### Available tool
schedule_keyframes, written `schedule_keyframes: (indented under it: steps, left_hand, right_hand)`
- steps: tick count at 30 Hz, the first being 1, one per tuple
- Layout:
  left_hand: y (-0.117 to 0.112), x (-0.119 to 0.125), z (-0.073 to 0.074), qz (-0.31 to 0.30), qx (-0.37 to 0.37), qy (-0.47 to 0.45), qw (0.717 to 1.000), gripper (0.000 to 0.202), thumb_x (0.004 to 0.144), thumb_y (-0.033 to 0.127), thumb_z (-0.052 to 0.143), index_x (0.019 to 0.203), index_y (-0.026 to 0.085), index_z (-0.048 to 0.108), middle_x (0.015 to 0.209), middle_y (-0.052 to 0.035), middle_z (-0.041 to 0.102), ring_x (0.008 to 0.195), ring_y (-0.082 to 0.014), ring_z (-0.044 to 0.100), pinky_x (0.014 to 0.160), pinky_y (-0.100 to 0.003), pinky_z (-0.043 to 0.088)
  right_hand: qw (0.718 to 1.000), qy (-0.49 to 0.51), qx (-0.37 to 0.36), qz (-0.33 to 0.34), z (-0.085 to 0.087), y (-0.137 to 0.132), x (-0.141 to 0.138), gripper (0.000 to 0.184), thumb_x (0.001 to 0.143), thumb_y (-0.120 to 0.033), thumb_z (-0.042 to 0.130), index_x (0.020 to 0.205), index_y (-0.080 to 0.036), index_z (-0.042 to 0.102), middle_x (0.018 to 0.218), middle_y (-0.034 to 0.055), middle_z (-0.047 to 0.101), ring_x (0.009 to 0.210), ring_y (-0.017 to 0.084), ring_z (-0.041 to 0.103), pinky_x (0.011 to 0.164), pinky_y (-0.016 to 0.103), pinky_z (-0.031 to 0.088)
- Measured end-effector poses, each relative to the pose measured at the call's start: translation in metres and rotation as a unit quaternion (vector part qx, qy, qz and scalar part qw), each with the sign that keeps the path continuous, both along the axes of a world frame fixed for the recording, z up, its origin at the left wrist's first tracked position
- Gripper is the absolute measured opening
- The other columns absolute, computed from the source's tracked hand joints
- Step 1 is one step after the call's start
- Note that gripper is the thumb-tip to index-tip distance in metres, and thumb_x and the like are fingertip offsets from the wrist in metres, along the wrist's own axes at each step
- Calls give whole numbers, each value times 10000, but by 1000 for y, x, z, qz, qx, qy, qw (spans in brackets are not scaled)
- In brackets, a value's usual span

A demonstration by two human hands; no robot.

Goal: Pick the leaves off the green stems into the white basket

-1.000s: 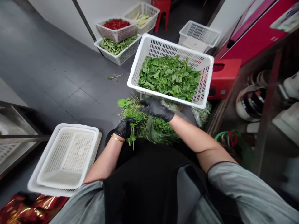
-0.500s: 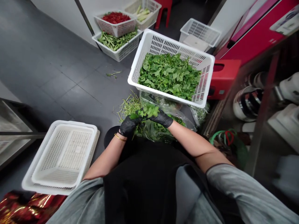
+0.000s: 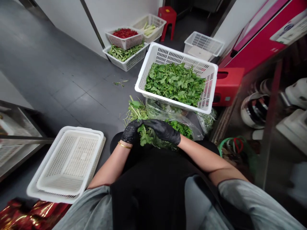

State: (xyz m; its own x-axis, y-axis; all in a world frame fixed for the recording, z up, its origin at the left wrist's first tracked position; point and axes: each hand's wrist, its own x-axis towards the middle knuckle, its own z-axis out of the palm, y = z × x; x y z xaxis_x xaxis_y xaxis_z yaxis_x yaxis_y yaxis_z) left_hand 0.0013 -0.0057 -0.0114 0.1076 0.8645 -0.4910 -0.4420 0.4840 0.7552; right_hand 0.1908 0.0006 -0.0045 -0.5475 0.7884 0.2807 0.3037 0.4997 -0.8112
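Note:
In front of my lap, my left hand (image 3: 131, 131), in a black glove, is closed round a small bunch of leafy greens (image 3: 145, 135). Pale stems stick out above the fist and leaves hang below it. My right hand (image 3: 166, 131), gloved too, meets it from the right, its fingertips pinched on the same bunch; its thumb is hidden. Beneath the hands lies a clear plastic bag (image 3: 189, 119) with more greens. A heap of thin cut stems (image 3: 135, 114) lies just beyond my left hand. The large white basket (image 3: 176, 107) ahead holds a pile of picked leaves (image 3: 175, 83).
Nested white baskets (image 3: 68, 159) stand at left, near shiny red packaging (image 3: 40, 210). Further off are baskets of red chillies (image 3: 124, 33) and green vegetables (image 3: 126, 52), plus a red stool (image 3: 167, 19). A red stool-like box (image 3: 227, 86) and metal shelving (image 3: 271, 127) line the right.
The bunch has turned: its leaves stood above my hands, and now stems point up and leaves hang down. My right hand has come lower, against the left.

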Motion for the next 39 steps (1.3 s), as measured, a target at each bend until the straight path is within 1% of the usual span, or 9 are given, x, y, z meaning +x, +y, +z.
schedule_keyframes:
  steps: [5,10,14,19,23,25,28,32,39]
  left_hand:
    - [-2,4,3,-87,45,70,993,266,625,372,887,746,185,742,683,-40,719,602,-183,642,539,-272,499]
    - [-3,11,-4,-68,100,222,967,269,559,288,923,752,186,768,738,-40,739,667,-180,620,587,-248,484]
    - [-7,3,-5,-50,99,232,966,247,613,286,899,805,180,783,776,-56,748,689,-188,625,610,-261,485]
    - [-6,6,0,-64,93,241,964,252,589,280,913,776,171,783,809,-67,761,722,-198,629,609,-267,479]
    - [-3,14,8,-28,92,232,968,334,560,342,927,808,175,779,730,-37,739,648,-167,606,610,-269,488]
    - [-4,15,17,-65,87,182,977,369,611,396,904,868,162,779,655,-17,699,562,-136,562,559,-257,468]
    - [-7,12,28,-138,63,74,986,408,718,444,836,967,126,773,555,-3,627,458,-106,496,469,-232,402]
    - [-11,4,31,-132,31,-50,989,339,738,382,817,918,102,753,501,17,555,392,-71,446,412,-193,337]
    - [-22,9,15,-159,-15,-235,959,227,792,339,714,796,113,706,391,46,386,330,-75,339,355,-192,318]
  right_hand:
    - [965,78,-183,-171,20,22,18,353,929,-403,582,1205,-216,698,966,63,741,700,161,658,681,309,534]
    - [953,62,-267,-126,17,50,-7,428,742,-492,797,1015,-172,721,866,32,725,793,177,651,697,278,506]
    - [929,118,-335,-104,13,57,11,442,726,-471,812,1028,-170,692,775,11,690,621,130,587,518,228,445]
    - [917,200,-328,-109,20,54,31,630,694,-393,847,1266,-237,635,1047,36,726,644,115,634,488,213,465]
    - [902,216,-339,-160,20,53,19,400,643,-446,876,858,-155,704,772,33,730,501,101,589,466,229,467]
    - [893,234,-349,-160,20,57,20,401,621,-472,880,727,-145,673,664,38,712,459,112,583,444,238,461]
    - [879,300,-310,-204,21,69,39,371,624,-458,869,684,-151,668,595,14,685,409,88,533,408,221,421]
    - [833,406,-241,-287,29,78,67,314,651,-416,850,749,-171,681,596,-37,654,394,34,447,371,171,332]
    - [864,302,-403,10,47,46,35,539,734,-421,832,1173,-154,668,619,-45,662,389,50,473,363,176,348]
